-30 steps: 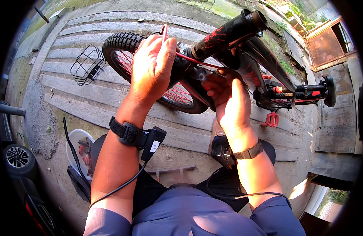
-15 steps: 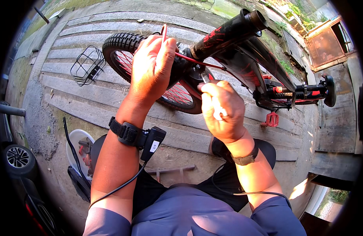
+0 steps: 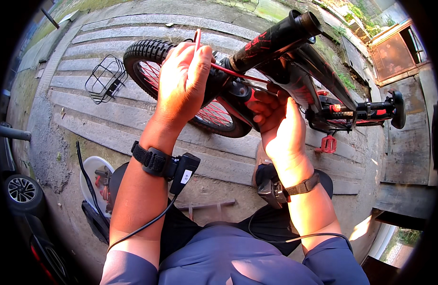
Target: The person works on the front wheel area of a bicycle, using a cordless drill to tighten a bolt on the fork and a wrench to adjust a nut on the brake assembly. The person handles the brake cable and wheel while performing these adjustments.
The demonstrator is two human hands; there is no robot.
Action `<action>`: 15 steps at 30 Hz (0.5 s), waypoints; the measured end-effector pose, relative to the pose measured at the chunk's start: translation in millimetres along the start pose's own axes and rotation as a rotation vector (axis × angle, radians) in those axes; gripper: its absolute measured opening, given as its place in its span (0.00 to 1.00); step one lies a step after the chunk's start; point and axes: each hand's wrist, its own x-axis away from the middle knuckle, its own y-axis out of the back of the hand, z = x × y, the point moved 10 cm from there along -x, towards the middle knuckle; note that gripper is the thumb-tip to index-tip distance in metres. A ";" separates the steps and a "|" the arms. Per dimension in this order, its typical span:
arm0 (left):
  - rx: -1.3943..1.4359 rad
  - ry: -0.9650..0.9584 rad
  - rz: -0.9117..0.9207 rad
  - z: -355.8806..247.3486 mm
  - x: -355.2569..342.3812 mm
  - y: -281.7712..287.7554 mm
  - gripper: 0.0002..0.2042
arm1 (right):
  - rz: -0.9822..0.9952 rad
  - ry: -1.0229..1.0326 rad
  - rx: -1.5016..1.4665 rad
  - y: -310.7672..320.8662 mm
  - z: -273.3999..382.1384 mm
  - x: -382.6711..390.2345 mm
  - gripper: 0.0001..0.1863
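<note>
My left hand [image 3: 186, 78] is closed at the front of a black and red bicycle frame [image 3: 295, 80]. A thin red cable [image 3: 238, 74] loops up between its thumb and fingers, then runs right beneath the thick black tube. My right hand [image 3: 280, 126] is turned palm up just below the cable, beside the fork [image 3: 233, 114]. Its fingers are curled in shade near the frame; anything they hold is hidden. The knobbly front wheel [image 3: 145, 59] with red spokes lies behind my left hand. The round top of a fork leg [image 3: 240, 88] shows between both hands.
A black wire basket [image 3: 106, 78] lies on the slatted concrete at left. A white bucket [image 3: 88, 168] with tools inside stands by my left leg. The red pedal [image 3: 327, 144] and black saddle [image 3: 397, 109] reach out at right. A parked car's wheel [image 3: 24, 194] shows far left.
My right hand has turned from knuckles up to palm up and shifted slightly right. The slim metal tool that showed at its fingertips is out of sight. My left hand stays put.
</note>
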 end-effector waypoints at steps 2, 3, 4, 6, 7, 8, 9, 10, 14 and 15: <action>0.001 -0.008 -0.008 0.2 -0.1 0.2 0.18 | -0.013 -0.056 -0.070 1.4 -5.4 -1.1 0.20; 0.001 -0.011 -0.010 0.3 -0.1 0.1 0.18 | -0.021 -0.088 -0.099 2.6 -8.0 -1.9 0.19; 0.000 -0.014 -0.013 0.3 -0.1 0.2 0.18 | -0.029 -0.120 -0.129 3.4 -10.9 -2.1 0.19; -0.006 -0.010 -0.001 -0.9 -0.3 -0.3 0.18 | -0.023 -0.129 -0.178 1.4 -12.9 -2.3 0.18; -0.009 -0.008 0.005 -1.2 -0.4 -0.8 0.17 | -0.021 -0.134 -0.203 0.5 -13.9 -2.4 0.18; -0.013 -0.024 0.000 -1.9 -0.2 -0.2 0.18 | -0.014 -0.137 -0.214 -0.6 -14.9 -2.7 0.18; -0.016 -0.040 -0.006 -2.0 -0.2 -0.1 0.18 | -0.007 -0.140 -0.225 -1.3 -15.9 -3.1 0.18; -0.020 -0.056 -0.012 -2.7 0.0 0.4 0.18 | 0.000 -0.144 -0.236 -2.1 -17.0 -3.4 0.18; -0.019 -0.032 -0.006 -2.8 -0.2 0.3 0.18 | 0.001 -0.091 -0.136 -2.1 -14.2 -5.0 0.18; -0.017 -0.027 -0.008 -2.5 0.0 0.6 0.18 | 0.002 -0.070 -0.099 -3.3 -12.9 -5.3 0.18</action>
